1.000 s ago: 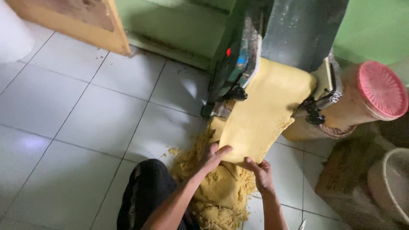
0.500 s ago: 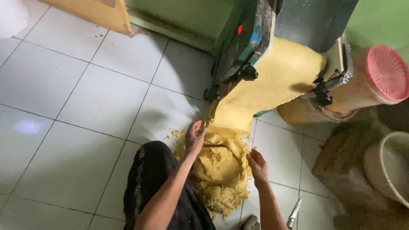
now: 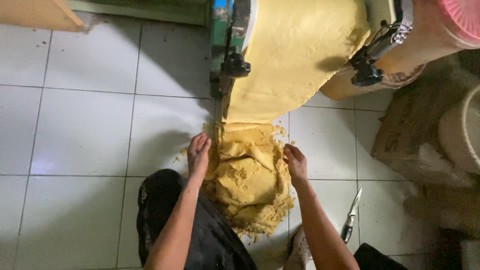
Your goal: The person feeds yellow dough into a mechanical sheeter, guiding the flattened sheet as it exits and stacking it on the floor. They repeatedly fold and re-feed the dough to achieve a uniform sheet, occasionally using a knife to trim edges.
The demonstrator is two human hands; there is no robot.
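- Gathering the dough pile (image 3: pixel 250 180) on the floor below the machine (image 3: pixel 231 60); left hand (image 3: pixel 198 155) and right hand (image 3: pixel 296 162) open, flanking it
- Next calls for pressing inward, clear of the sheet (image 3: pixel 290 55)

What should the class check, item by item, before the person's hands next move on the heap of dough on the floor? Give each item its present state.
1. Left hand at the left edge of the folded dough heap, fingers open: ok.
2. Right hand at the heap's right edge: ok; its grip cannot be told.
3. Dough sheet hangs unbroken from the machine down to the heap: ok.
4. Both hands are apart from the machine's moving parts: ok.
5. Knife lies loose on the tiled floor beside the right forearm: not ok.
6. Crumbs are scattered off the heap onto the tiles: not ok.
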